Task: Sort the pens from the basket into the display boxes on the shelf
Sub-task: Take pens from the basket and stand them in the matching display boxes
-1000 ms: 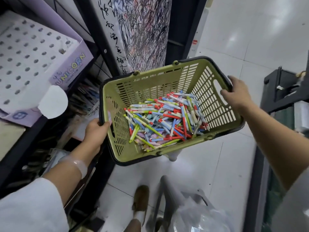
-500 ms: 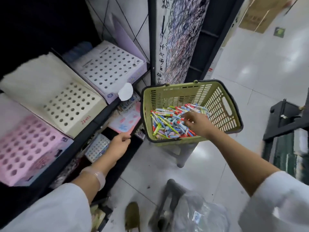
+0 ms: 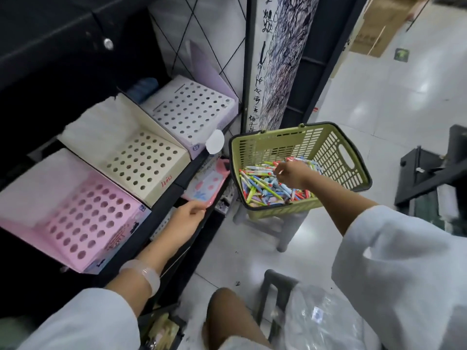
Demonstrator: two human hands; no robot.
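Evidently picking, the right hand (image 3: 293,174) curls into the pens (image 3: 265,188), grip unclear, basket (image 3: 328,145) raised on a stool (image 3: 283,229) near the display boxes (image 3: 141,157); left hand (image 3: 187,221), fingers relaxed, steadies against the shelf (image 3: 174,188).

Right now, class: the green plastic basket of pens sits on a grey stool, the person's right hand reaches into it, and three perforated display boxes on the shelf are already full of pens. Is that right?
One detail is wrong. The head view shows the pink, cream and white perforated display boxes with empty holes, no pens yet. The rest holds: green plastic basket on grey stool, right hand among the pens.

Slotted plastic basket (image 3: 326,145), glossy tiled floor (image 3: 394,102), perforated cardboard display boxes (image 3: 141,165)
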